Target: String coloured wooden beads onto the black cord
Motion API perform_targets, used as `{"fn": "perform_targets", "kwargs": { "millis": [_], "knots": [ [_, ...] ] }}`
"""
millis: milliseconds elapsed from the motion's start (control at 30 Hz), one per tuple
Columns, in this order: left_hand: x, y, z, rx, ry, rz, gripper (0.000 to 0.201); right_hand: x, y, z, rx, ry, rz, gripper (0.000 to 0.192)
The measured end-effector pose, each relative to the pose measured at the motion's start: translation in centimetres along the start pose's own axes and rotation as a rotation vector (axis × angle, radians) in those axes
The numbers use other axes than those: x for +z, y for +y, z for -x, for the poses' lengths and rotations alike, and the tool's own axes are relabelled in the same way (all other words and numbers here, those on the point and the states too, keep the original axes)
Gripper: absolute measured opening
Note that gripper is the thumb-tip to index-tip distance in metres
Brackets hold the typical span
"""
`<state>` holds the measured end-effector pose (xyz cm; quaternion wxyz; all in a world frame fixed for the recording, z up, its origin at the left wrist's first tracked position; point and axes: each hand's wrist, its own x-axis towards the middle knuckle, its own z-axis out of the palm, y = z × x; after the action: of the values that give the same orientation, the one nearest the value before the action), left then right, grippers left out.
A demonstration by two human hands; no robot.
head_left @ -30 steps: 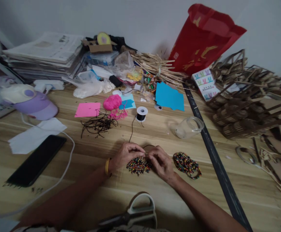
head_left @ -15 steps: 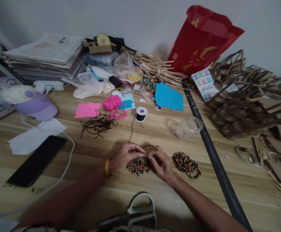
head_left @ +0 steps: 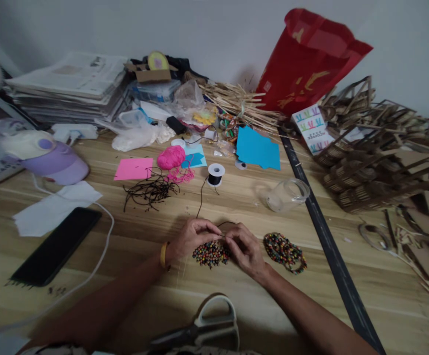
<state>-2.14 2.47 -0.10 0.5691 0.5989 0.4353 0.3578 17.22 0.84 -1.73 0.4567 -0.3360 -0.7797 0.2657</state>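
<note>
My left hand (head_left: 191,236) and my right hand (head_left: 245,248) meet fingertip to fingertip over a small pile of loose coloured beads (head_left: 210,254) on the wooden table (head_left: 144,276). Both pinch a thin black cord (head_left: 200,197) that runs back to a black thread spool (head_left: 216,174). A yellow band sits on my left wrist. To the right of my right hand lies a heap of strung coloured beads (head_left: 284,252). Whether a bead sits between the fingertips is too small to tell.
Scissors (head_left: 205,328) lie at the near edge. A black phone (head_left: 55,245) and white cable are on the left. Cut black cord pieces (head_left: 149,190), pink yarn (head_left: 172,158), a glass jar (head_left: 287,195) and a dark ruler (head_left: 328,246) lie around; woven stick frames (head_left: 377,158) crowd the right.
</note>
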Motion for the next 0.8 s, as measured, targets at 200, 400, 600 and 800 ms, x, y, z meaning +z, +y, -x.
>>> {"fn": "perform_targets", "kwargs": {
  "millis": [200,400,600,800],
  "knots": [
    [-0.01,-0.06,0.01,0.006,-0.008,0.009,0.014,0.05,0.09,0.08,0.002,-0.006,0.003,0.008],
    [-0.08,-0.41,-0.02,0.014,-0.002,0.022,0.012,0.01,0.16,0.08,-0.002,-0.013,0.003,0.009],
    [-0.11,-0.25,0.04,0.019,-0.005,0.032,0.011,0.03,0.19,0.15,0.004,0.000,0.014,0.008],
    [-0.12,0.08,0.08,0.029,-0.017,0.022,0.011,0.00,0.15,0.08,0.000,-0.005,0.014,0.008]
  ]
}}
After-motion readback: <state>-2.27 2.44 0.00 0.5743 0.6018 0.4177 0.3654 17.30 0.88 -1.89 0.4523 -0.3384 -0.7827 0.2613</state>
